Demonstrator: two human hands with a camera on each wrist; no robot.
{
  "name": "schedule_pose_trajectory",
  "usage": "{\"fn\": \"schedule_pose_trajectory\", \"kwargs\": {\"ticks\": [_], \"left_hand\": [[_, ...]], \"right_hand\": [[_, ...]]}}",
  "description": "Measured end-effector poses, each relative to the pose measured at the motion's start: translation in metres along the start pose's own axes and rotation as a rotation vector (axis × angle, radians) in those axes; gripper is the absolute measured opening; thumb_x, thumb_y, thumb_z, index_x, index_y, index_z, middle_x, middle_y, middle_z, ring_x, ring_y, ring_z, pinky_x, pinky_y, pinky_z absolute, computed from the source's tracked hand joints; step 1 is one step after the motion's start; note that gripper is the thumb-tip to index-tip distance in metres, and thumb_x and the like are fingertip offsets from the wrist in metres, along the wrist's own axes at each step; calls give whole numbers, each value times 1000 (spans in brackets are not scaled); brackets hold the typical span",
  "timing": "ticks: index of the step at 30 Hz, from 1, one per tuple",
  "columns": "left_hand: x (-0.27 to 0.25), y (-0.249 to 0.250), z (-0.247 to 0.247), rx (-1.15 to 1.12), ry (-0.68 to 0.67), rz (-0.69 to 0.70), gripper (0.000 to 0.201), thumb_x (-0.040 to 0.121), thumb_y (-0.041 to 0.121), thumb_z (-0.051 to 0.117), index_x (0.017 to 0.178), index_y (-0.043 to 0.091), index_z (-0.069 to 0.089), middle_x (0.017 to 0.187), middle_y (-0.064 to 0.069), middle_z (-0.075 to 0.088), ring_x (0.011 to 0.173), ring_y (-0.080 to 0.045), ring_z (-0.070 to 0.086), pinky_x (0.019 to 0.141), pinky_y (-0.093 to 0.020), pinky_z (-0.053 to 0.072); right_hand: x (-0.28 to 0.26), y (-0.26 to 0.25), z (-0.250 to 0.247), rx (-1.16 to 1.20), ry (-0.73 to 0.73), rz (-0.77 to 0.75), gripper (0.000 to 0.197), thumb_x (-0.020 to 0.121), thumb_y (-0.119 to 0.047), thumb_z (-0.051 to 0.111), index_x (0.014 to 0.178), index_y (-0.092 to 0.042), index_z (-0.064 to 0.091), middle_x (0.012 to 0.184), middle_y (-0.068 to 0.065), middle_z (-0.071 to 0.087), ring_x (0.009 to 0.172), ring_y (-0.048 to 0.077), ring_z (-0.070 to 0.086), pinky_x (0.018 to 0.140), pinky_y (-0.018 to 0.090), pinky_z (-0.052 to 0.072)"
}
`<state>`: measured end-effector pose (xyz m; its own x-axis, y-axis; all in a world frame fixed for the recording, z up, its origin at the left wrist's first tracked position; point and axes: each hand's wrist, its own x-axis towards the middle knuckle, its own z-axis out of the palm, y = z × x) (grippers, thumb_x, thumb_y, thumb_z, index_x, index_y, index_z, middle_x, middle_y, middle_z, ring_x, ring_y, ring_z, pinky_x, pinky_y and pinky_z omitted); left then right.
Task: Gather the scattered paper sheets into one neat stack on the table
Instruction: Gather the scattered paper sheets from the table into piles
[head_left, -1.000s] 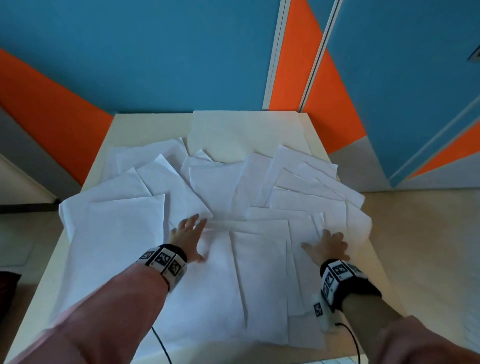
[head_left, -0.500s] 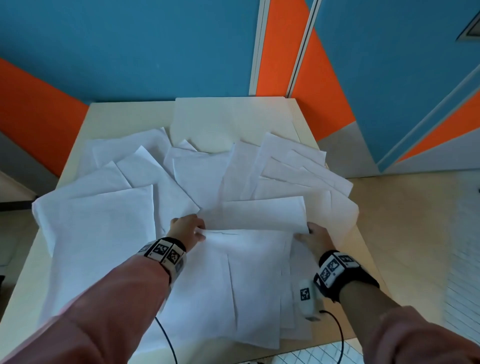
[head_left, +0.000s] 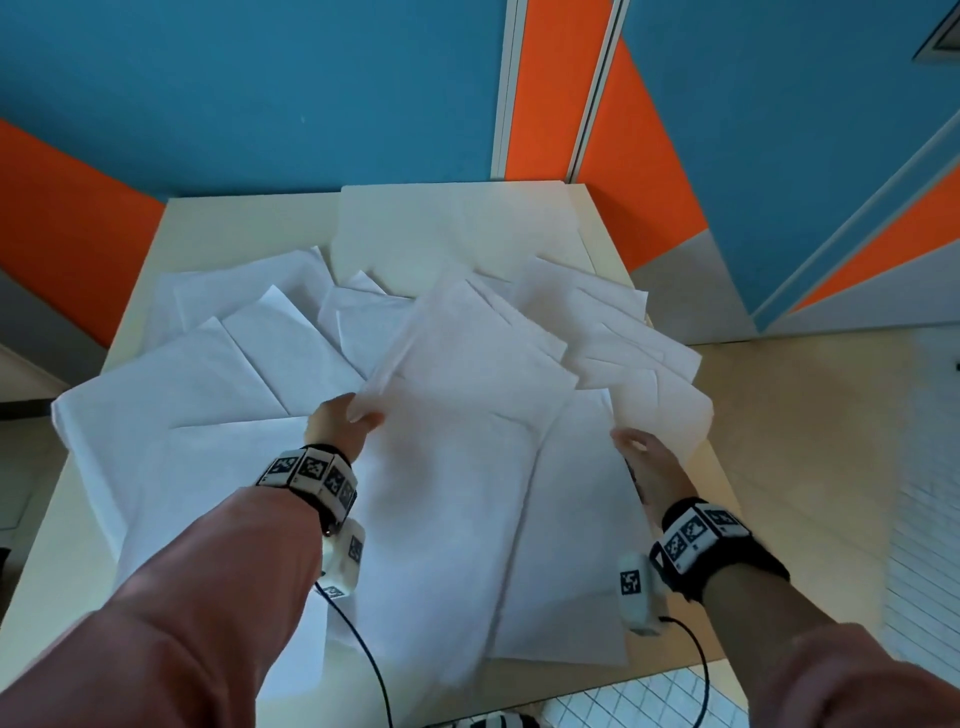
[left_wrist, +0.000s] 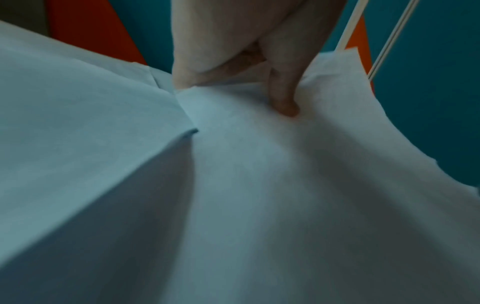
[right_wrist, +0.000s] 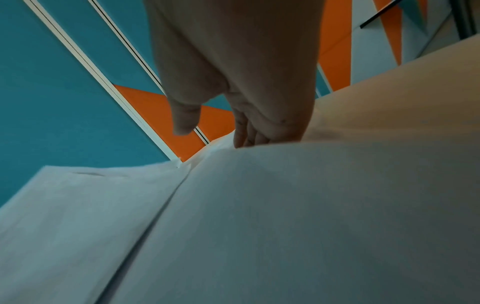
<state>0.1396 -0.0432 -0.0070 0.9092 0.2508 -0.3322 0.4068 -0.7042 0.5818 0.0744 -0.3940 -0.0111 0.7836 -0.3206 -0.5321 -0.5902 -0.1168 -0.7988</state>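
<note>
Many white paper sheets (head_left: 197, 410) lie overlapping across the beige table (head_left: 244, 228). My left hand (head_left: 340, 426) pinches the left edge of a bundle of sheets (head_left: 467, 374) and holds it raised and tilted above the pile. In the left wrist view the thumb of the left hand (left_wrist: 228, 51) presses on top of the bundle (left_wrist: 285, 185). My right hand (head_left: 644, 462) is at the right edge of the near sheets. In the right wrist view the fingers of the right hand (right_wrist: 233, 82) reach behind a sheet's edge (right_wrist: 285, 205), and the thumb hangs free of the paper.
More sheets (head_left: 618, 332) fan toward the table's right edge, some overhanging it. A large pale sheet (head_left: 457, 223) lies at the back. A blue and orange wall (head_left: 311, 93) stands right behind the table. Floor (head_left: 810, 441) lies to the right.
Both hands went from pressing flat on the pile to taking a sheet's edges. The left hand has now lifted a bundle up and back; the right thumb has come off the paper.
</note>
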Motion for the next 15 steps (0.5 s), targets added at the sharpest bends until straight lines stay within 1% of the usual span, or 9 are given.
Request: {"fn": "schedule_pose_trajectory", "kwargs": {"ticks": [2,5,6,8,9,10,11,13,15], "left_hand": [[-1,-2,2,-126,31,-35,31,86,24,63,107,2,63,103,-20,67,98,-36,59,74,-30,38],[-2,-1,3,-264,63,-75,31,85,22,63,107,0,63,92,-16,62,86,-29,55,72,-28,36],[-2,1,3,-299,66,-92,30,85,23,63,106,0,63,90,-13,59,84,-26,52,71,-29,36],[-2,4,2,-407,63,-110,30,83,23,65,104,2,64,90,-12,60,83,-24,54,74,-31,42],[-2,5,1,-486,54,-108,31,82,22,67,105,2,65,91,-12,63,84,-24,56,78,-33,47],[-4,7,2,-569,39,-108,31,81,21,68,105,2,65,89,-12,64,84,-23,58,82,-34,49],[-6,8,2,-654,16,-107,30,81,19,69,105,2,65,86,-11,65,82,-23,59,81,-34,50],[-11,11,3,-781,-33,-104,28,83,17,67,106,1,64,79,-7,64,74,-23,61,73,-30,52],[-15,12,4,-814,-88,-76,29,86,20,64,108,2,62,82,-8,65,73,-22,61,71,-29,51]], "right_hand": [[1,4,6,-108,48,-51,58,84,-35,66,135,-14,45,118,10,53,113,28,52,98,40,43],[-6,-2,24,-266,243,-266,64,81,-22,71,137,-10,43,127,16,46,121,29,45,104,40,38],[-9,-5,32,-273,250,-336,65,79,-21,73,136,-8,43,128,15,45,122,27,45,103,36,38],[-13,-11,48,-234,108,-382,71,78,-18,75,138,-8,40,126,11,48,117,22,48,95,27,37],[-15,-14,56,-208,-6,-341,76,78,-19,75,142,-10,35,125,8,49,115,20,49,93,26,37],[-16,-19,63,-170,-119,-289,81,78,-17,75,144,-12,29,125,6,50,115,20,50,93,27,38],[-18,-24,70,-115,-199,-241,82,78,-13,74,145,-13,26,126,7,52,115,21,52,95,30,41],[-17,-31,79,-14,-224,-195,69,80,-2,70,139,-10,36,124,11,58,113,27,57,96,36,46],[-14,-37,81,19,-170,-222,41,82,1,64,121,-7,53,113,13,64,106,30,61,94,40,49]]}}
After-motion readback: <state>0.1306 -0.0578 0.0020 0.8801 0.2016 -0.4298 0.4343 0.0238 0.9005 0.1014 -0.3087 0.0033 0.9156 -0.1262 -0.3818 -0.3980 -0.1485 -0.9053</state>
